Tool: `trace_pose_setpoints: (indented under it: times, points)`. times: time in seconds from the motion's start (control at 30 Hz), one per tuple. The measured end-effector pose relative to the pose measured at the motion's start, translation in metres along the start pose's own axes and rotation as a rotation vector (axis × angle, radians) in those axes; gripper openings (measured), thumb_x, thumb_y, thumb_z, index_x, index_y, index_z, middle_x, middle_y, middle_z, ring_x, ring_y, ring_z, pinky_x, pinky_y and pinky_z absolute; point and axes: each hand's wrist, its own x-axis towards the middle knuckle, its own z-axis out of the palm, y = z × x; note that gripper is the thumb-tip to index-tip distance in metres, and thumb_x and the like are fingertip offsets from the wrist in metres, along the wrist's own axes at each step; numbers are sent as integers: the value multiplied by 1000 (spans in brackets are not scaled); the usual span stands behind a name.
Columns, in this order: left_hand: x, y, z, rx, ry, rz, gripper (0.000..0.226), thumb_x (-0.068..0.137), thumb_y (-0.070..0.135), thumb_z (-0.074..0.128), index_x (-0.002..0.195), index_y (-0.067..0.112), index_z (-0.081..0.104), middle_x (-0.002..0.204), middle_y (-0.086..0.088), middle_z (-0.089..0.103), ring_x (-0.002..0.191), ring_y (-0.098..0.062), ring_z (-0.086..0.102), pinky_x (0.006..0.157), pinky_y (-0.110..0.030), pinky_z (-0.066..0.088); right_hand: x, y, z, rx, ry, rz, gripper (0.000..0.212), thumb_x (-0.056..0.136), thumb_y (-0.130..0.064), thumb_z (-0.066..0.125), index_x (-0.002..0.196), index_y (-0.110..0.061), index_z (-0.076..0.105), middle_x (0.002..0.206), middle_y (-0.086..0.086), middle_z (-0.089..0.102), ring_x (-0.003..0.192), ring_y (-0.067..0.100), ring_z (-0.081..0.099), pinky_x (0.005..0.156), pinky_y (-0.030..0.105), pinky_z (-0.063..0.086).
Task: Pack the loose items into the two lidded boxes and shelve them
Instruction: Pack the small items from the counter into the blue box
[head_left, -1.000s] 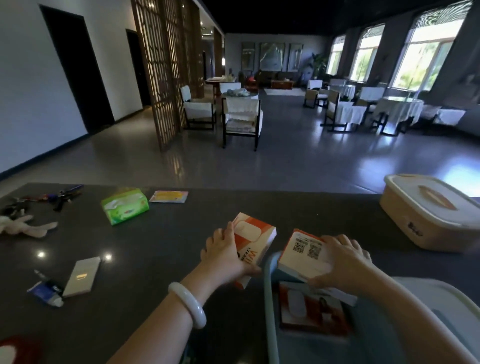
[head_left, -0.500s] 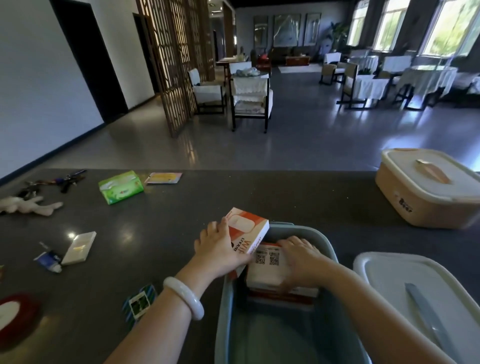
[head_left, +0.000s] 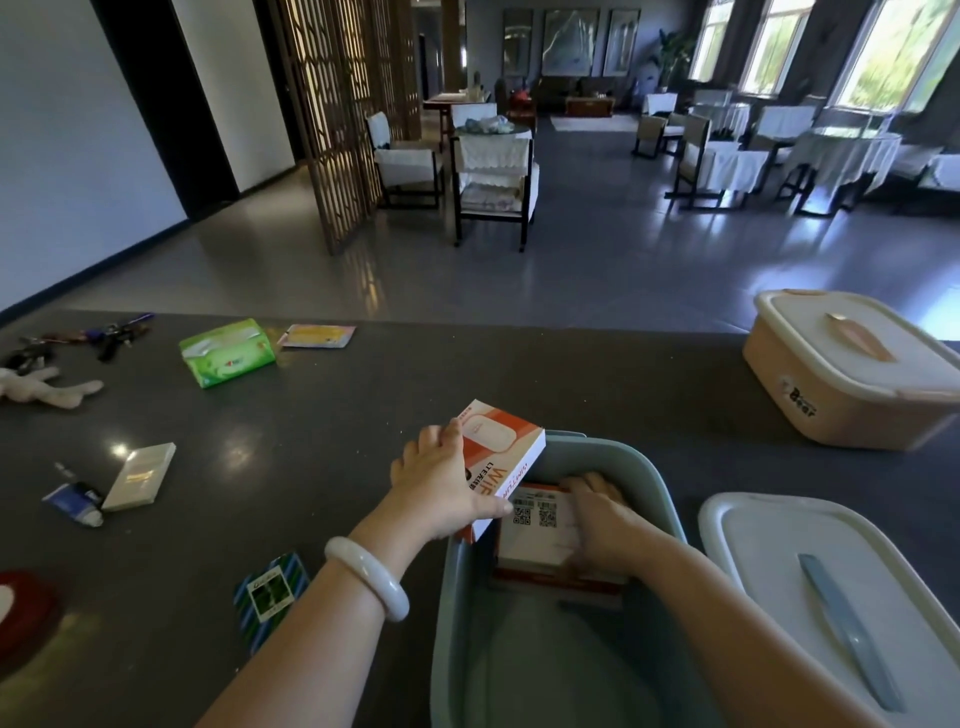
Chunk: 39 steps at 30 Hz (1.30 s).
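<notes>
An open grey-green box (head_left: 654, 483) stands at the near edge of the dark counter (head_left: 322, 441). My left hand (head_left: 441, 488) grips an orange-and-white WiFi carton (head_left: 509, 447), tilted over the box's left rim. Inside the box, my right hand (head_left: 602, 514) holds a second carton (head_left: 540, 525) with QR codes face up, lying on top of a red-edged carton (head_left: 556, 584). The box's white lid (head_left: 779, 582) lies to its right. A beige lidded box (head_left: 852, 369) sits at the far right.
On the counter to the left lie a green tissue pack (head_left: 226, 353), a yellow sachet (head_left: 317, 336), keys (head_left: 111, 332), a plush toy (head_left: 44, 387), a white slim carton (head_left: 139, 475), a blue tube (head_left: 72, 503), a striped card pack (head_left: 270, 597) and a red object (head_left: 21, 608).
The view tipped down. My right hand lowered the QR-code carton into the grey-green box onto the carton there. My left hand brought the other carton over the box's rim.
</notes>
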Motion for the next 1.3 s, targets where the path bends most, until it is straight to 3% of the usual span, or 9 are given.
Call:
trace_pose_setpoints:
  times: [0.53,0.9,0.97,1.13,1.2,1.3]
  points:
    - [1,-1,0,-4,-15,10,116,73,66,70,154,23,-1,152,-3,17,139,-27,23,113,-47,25,-1,0,0,-34,24,-34,102,63,-42,82,147,-27,26,142,-1,22,137,20,19,114,33,25]
    - [1,-3,1,-2,-15,18,116,74,67,69,154,23,-2,152,-2,17,139,-27,23,113,-47,26,-5,-2,-4,-29,44,-28,110,57,-50,84,148,-25,26,144,-2,20,140,21,17,118,34,21]
    - [1,-3,1,-10,-11,24,115,74,67,69,154,23,-1,152,-2,17,139,-26,23,113,-46,26,-11,-5,-11,-35,112,-16,103,62,-48,83,146,-22,30,143,-2,24,138,21,21,116,34,24]
    - [2,-6,0,-27,3,82,110,77,61,69,154,25,-1,153,-1,15,140,-25,21,114,-45,24,-29,6,-38,43,534,11,53,88,-21,66,138,-15,48,133,-1,45,126,17,38,101,31,38]
    - [0,-4,-2,-25,24,155,110,77,59,70,154,26,-1,153,1,13,139,-24,18,114,-45,23,-32,18,-41,96,556,80,52,94,-13,57,144,-13,41,139,3,43,131,20,35,103,36,38]
    - [-4,5,-2,-26,33,327,110,74,55,73,153,31,0,152,10,11,137,-19,13,113,-44,18,-34,31,-35,198,430,209,54,100,-16,45,151,-17,28,148,8,37,138,28,32,107,44,35]
